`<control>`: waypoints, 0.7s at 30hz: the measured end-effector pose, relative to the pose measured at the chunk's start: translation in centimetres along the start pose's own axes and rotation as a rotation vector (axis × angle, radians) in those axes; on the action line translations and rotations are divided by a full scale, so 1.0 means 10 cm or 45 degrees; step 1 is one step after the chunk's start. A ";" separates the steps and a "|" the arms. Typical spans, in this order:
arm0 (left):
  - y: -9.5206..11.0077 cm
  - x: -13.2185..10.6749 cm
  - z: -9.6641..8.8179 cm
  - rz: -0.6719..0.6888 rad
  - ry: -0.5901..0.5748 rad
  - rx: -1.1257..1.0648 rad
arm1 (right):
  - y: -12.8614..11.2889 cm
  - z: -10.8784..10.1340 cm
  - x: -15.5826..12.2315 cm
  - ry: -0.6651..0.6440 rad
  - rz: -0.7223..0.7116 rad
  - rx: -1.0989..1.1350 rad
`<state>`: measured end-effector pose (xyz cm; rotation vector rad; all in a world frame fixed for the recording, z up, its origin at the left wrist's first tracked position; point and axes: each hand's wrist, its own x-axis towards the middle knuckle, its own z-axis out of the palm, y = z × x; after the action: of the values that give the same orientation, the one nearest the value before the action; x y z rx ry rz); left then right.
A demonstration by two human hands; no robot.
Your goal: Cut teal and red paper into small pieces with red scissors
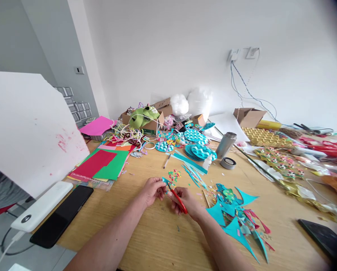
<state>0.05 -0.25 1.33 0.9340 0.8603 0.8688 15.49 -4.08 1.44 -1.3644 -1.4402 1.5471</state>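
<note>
My left hand (152, 190) pinches a small teal paper piece (165, 181) above the wooden table (163, 237). My right hand (187, 201) is closed around red-handled scissors (178, 200), whose blades meet the teal piece. Just beyond my hands lies a small heap of colourful cut shapes (174, 175). Teal paper strips (193, 174) lie further back, and a pile of teal and pink offcuts (236, 214) sits to the right of my right hand.
Stacked red, green and pink paper sheets (103, 163) lie at the left, with a black phone (61, 216) and white power bank (41, 207) near the edge. A metal flask (225, 145), glue bottle (207, 162), tape roll (228, 163), teal paper fans (199, 151) and boxes fill the back.
</note>
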 end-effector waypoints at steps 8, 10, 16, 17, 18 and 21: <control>-0.01 0.00 0.01 -0.003 -0.026 0.024 | -0.03 0.00 -0.01 0.016 0.015 0.003; 0.00 0.00 0.01 0.004 -0.019 0.024 | -0.03 0.01 -0.02 0.013 0.016 -0.002; 0.00 0.00 0.01 0.022 -0.037 0.044 | -0.02 0.00 -0.02 -0.003 0.001 0.018; 0.00 0.00 0.01 0.022 -0.038 0.047 | -0.02 0.00 -0.02 -0.007 -0.002 0.020; 0.00 0.00 0.01 0.021 -0.038 0.050 | -0.01 0.00 -0.02 -0.009 -0.005 0.021; 0.00 0.00 0.00 0.021 -0.041 0.052 | -0.01 0.00 -0.01 -0.016 -0.006 0.016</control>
<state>0.08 -0.24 1.34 0.9894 0.8470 0.8508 15.54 -4.18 1.59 -1.3455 -1.4377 1.5619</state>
